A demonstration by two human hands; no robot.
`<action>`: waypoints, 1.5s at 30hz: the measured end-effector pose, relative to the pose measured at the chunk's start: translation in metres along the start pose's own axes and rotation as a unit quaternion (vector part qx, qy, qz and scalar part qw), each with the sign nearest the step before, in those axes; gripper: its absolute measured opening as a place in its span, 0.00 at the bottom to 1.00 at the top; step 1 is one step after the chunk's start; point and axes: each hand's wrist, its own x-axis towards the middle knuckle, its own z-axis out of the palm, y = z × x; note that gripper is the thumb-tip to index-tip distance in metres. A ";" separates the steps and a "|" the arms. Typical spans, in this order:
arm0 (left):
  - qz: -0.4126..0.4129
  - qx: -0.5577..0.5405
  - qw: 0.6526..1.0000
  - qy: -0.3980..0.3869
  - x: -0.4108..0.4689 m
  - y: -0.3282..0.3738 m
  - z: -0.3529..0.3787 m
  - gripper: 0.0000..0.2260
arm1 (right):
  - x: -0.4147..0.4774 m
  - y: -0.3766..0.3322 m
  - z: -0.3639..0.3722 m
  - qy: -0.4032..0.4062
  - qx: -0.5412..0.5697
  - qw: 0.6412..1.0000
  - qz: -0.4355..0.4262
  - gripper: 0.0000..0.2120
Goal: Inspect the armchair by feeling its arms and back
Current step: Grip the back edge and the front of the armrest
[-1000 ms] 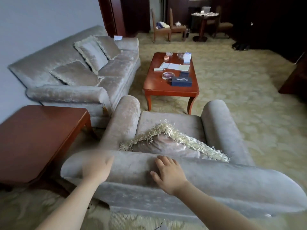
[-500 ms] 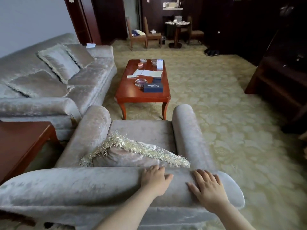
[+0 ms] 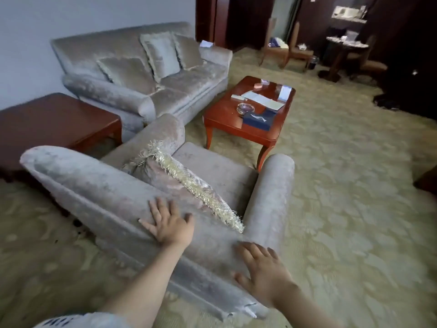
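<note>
a pale velvet sofa point(image 3: 142, 74) stands far left against the wall. the matching armchair point(image 3: 212, 169) fills the near middle, seen from behind, its rolled back point(image 3: 94, 190) running from the left to the near right. a red wooden counter point(image 3: 227, 119) stands just beyond its seat. a fringed cushion point(image 3: 170, 178) leans inside against the back. the left hand point(image 3: 169, 224) lies flat on the back's top, fingers spread. the right hand point(image 3: 264, 271) rests spread at the back's near right end.
</note>
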 end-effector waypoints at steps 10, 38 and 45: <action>-0.281 -0.192 0.934 0.105 -0.042 0.049 0.038 0.49 | 0.052 0.077 -0.062 0.007 -0.033 0.985 -0.171 0.28; -0.681 -0.076 0.722 0.098 -0.066 0.155 0.043 0.50 | 0.261 0.085 -0.094 -0.054 -0.192 0.783 -0.589 0.24; -0.684 -0.019 0.722 0.100 -0.064 0.150 0.052 0.44 | 0.281 -0.104 -0.094 -0.144 0.047 0.893 -0.423 0.37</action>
